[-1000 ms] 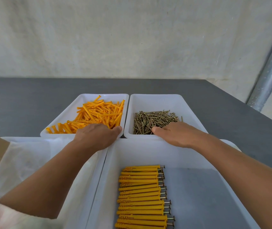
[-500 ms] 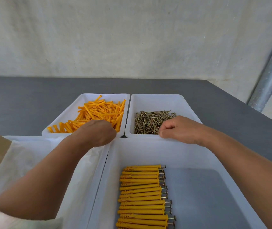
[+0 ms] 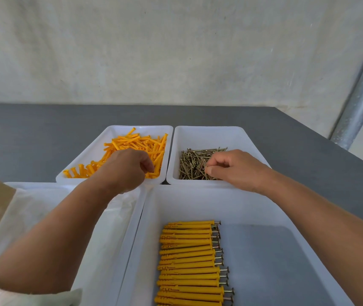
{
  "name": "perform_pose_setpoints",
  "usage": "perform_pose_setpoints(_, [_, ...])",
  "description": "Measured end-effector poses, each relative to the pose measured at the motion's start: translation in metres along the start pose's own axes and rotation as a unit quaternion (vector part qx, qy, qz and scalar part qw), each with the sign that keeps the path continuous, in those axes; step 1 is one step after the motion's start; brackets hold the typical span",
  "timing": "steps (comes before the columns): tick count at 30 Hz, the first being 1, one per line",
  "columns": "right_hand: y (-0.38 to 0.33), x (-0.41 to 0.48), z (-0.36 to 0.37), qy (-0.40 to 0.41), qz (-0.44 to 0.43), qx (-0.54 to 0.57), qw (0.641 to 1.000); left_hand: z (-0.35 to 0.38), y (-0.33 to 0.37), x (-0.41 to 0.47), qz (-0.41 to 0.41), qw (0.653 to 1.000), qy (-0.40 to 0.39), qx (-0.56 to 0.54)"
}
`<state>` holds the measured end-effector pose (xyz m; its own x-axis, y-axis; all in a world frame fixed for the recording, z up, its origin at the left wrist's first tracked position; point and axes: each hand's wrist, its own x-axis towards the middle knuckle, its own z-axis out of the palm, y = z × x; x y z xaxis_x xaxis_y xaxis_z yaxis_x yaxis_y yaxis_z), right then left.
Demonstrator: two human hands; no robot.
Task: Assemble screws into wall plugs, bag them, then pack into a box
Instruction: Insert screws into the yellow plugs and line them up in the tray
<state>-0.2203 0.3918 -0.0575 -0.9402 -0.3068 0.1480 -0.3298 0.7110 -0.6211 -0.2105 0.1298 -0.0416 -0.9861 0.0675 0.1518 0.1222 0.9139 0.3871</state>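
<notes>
1. Head view: the left hand (image 3: 129, 168) curled over the wall plugs (image 3: 136, 142) in the far tray (image 3: 140, 128). I could not tell if it held one. The right hand (image 3: 237, 171) pinched the screws (image 3: 191, 164) beside them.
2. This looked like the joining step. Next, one screw must go straight into one plug.

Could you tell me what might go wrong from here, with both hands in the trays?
The right hand pinches into tangled screws; it may lift several or prick a fingertip. The left hand curls over the wall plugs, hiding its grip, so it could grab none or two. Either forearm could disturb the assembled row below.
</notes>
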Motion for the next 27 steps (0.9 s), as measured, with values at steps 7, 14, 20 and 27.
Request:
perform_pose_setpoints(7, [-0.005,0.0,-0.001,0.076,-0.013,0.072,0.994,-0.004,0.011,0.005,0.028,0.947,0.282,-0.152])
perform_pose_setpoints(14, [-0.014,-0.001,0.001,0.106,-0.028,0.118,0.987,-0.012,0.014,0.003,-0.026,0.851,0.339,-0.4])
perform_pose_setpoints(20, [-0.029,-0.008,0.005,0.013,-0.042,0.105,0.993,-0.01,0.013,0.006,-0.092,0.74,0.274,-0.607])
perform_pose_setpoints(27, [-0.047,-0.018,0.014,-0.143,-0.048,0.101,0.983,0.0,0.011,0.011,-0.169,0.683,0.201,-0.681])
